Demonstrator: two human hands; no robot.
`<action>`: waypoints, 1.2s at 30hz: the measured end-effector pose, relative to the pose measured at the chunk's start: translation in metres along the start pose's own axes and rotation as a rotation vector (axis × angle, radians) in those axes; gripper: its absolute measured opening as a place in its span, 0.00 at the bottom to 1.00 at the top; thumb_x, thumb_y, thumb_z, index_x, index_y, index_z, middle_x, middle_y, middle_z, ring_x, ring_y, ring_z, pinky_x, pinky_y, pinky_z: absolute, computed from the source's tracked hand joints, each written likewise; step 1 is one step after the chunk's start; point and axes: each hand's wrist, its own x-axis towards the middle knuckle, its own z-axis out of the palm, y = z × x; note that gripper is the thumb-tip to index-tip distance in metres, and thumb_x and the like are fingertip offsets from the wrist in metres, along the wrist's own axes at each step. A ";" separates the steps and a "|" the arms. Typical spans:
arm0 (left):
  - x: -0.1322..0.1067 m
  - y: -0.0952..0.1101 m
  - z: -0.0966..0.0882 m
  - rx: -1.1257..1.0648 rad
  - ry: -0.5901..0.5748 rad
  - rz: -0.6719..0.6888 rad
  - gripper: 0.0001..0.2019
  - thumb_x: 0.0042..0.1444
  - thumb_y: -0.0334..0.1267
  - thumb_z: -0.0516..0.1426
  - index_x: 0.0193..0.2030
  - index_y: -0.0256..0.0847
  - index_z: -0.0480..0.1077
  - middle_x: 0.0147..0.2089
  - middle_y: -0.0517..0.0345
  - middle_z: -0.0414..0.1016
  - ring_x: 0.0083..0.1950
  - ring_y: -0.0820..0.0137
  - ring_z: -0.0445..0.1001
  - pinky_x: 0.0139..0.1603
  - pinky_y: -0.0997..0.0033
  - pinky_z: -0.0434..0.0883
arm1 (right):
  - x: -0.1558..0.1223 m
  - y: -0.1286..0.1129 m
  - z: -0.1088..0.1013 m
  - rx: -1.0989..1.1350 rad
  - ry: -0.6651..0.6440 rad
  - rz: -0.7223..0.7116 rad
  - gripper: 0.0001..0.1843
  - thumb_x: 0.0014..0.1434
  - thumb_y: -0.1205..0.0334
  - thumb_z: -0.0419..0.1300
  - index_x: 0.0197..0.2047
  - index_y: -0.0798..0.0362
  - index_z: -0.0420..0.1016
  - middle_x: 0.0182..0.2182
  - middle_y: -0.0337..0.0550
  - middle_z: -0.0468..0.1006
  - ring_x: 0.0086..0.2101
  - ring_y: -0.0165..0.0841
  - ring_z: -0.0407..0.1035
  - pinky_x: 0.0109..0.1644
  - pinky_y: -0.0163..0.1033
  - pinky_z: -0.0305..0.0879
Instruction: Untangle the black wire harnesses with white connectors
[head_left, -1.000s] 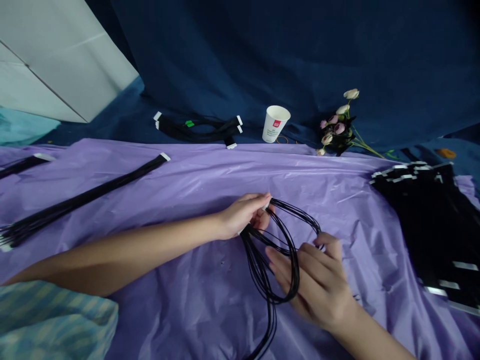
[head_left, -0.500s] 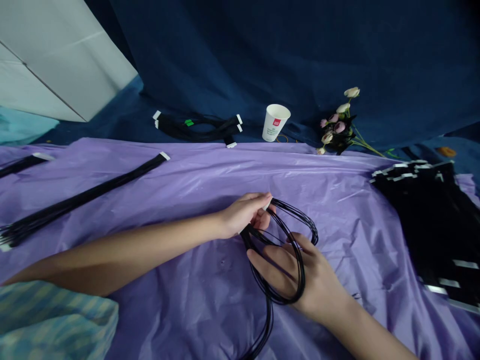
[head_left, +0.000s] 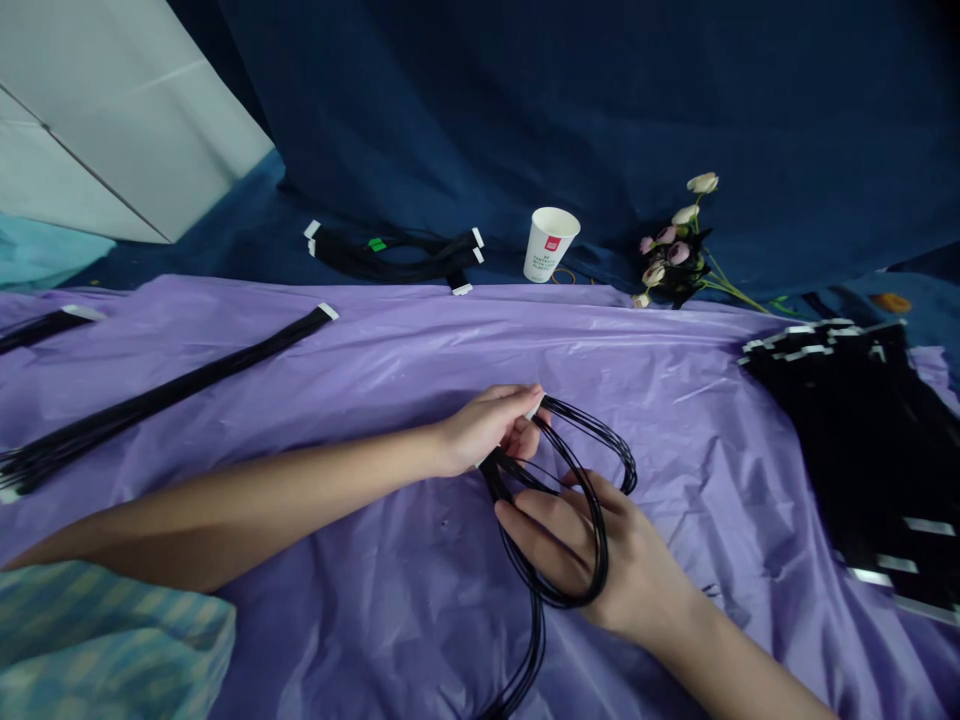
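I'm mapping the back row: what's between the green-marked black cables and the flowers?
Head view: a paper cup and a thin yellowish loop sit between the cables and the flowers.

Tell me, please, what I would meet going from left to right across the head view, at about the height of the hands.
Long straight wire bundle → left hand → right hand → black pile of wire bundles. The looped wires overlap both hands, so I leave them out.
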 end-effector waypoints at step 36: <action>0.001 -0.001 0.001 -0.008 -0.013 0.000 0.17 0.65 0.48 0.46 0.34 0.36 0.65 0.15 0.63 0.62 0.16 0.77 0.59 0.18 0.79 0.55 | 0.000 -0.002 0.008 -0.016 0.009 0.056 0.17 0.61 0.77 0.52 0.50 0.60 0.74 0.38 0.45 0.79 0.30 0.30 0.73 0.40 0.42 0.69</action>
